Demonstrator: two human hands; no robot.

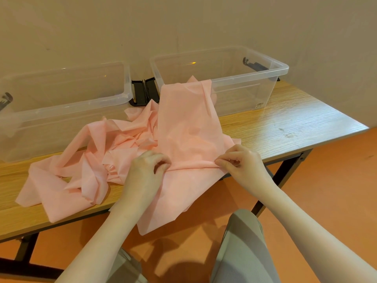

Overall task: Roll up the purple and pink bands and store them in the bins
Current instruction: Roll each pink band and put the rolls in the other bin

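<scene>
Where the head view looks down on the wooden table (285, 119), the pink band (187, 127) lies spread and crumpled across the middle of the surface. One long flat stretch runs from the near table edge up to the front wall of the right bin (244, 92), with its far end leaning against that wall. The near end hangs over the table edge toward the person's lap. The remainder of the band lies in loose folds to the left, in front of the left bin (61, 111).

The left hand (146, 170) has its fingers curled, pinching a fold of the pink band near the table's near edge. The right hand (242, 162) pinches the same fold at its right side, thumb and fingertips pressed together on the fabric. A raised crease runs between the two hands.

Both bins are clear plastic, lidless, and stand side by side along the far edge against the wall (183, 27), with black latches (143, 92) between them. No band is visible inside either bin. The floor (326, 190) is orange.
</scene>
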